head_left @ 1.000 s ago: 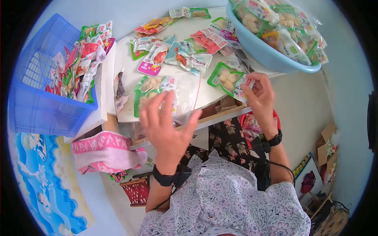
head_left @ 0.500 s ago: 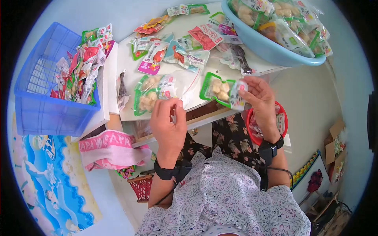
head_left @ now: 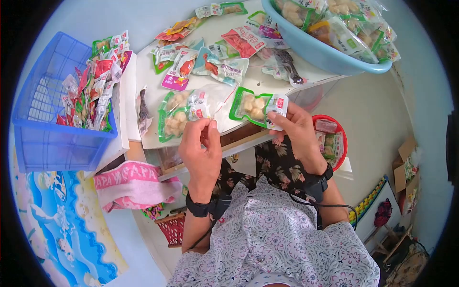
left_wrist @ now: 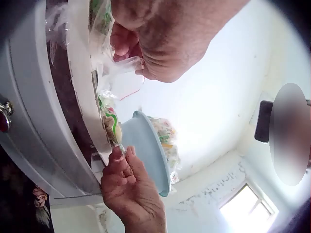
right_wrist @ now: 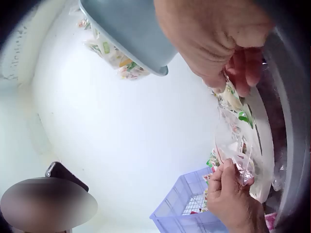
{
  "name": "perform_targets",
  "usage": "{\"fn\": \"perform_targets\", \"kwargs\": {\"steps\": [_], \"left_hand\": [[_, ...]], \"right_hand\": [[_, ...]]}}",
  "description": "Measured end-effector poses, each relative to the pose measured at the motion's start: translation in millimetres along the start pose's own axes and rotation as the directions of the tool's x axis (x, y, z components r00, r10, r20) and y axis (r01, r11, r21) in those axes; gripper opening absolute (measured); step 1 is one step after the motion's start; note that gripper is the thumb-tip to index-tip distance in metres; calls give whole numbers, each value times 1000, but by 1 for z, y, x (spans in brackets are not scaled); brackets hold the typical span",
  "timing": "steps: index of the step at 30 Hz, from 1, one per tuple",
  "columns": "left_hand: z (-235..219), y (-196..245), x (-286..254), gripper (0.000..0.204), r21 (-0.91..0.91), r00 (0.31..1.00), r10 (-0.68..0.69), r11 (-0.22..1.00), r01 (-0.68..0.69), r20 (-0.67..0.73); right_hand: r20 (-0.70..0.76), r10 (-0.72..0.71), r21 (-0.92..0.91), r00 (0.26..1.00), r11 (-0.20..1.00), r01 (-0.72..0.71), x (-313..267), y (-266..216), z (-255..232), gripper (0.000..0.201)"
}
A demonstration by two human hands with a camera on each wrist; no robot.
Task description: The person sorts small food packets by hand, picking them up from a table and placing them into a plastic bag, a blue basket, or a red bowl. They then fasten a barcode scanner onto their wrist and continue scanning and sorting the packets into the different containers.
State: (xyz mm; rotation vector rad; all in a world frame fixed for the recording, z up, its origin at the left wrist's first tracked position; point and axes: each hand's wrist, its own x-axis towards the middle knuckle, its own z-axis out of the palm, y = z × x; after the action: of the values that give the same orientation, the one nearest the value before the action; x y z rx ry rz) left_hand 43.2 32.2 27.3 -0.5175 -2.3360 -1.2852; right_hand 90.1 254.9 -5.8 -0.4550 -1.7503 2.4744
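- Facing each other over the front edge of a white tabletop [head_left: 153, 91], both hands are shown occupied in the head view.
- Head: a green-edged packet [head_left: 252, 106] is held by its printed end, clamped between thumb and fingers of the right hand [head_left: 303, 136]. That end is apparently chosen so that the opposite end is left free and turned toward the clear bag [head_left: 221, 98].
- Head: the clear bag is laid on the tabletop, with similar packets [head_left: 176, 122] showing inside. Its film is pinched near the red-lined edge by the left hand [head_left: 201, 153], fingertips together; limp plastic is probably steadied this way.
- Head: loose packets [head_left: 209, 64] are spread behind the bag, with a heaped blue basin [head_left: 330, 55] at far right and a blue crate [head_left: 62, 143] at left. Such placing is judged to keep stock within reach and the front edge for handwork.
- Left wrist: film is seen drawn up between the left thumb and fingers; the packet's edge is held in the right fingertips, apart from the left hand.
- Right wrist: the packet is gripped above, the bag's film below. Whether the bag's mouth is parted cannot be told.
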Motion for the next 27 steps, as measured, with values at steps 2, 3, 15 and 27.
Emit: {"fn": "perform_targets", "kwargs": {"steps": [2,3,15,27], "left_hand": [[0,4,1,6,-12,1000,13,1000,-13,-19],[-1,5,2,7,-13,999,19,1000,-19,-34],[-10,22,2,15,89,982,172,982,-165,-79],[-24,26,8,26,150,972,222,966,-209,-81]], "right_hand": [[30,19,-14,999,1000,-18,-2,-4,2,28],[20,15,8,1000,1000,-15,-4,-6,3,26],[158,58,237,986,967,-95,-34,-28,24,20],[297,63,339,953,926,-166,3,-12,70,20]]}}
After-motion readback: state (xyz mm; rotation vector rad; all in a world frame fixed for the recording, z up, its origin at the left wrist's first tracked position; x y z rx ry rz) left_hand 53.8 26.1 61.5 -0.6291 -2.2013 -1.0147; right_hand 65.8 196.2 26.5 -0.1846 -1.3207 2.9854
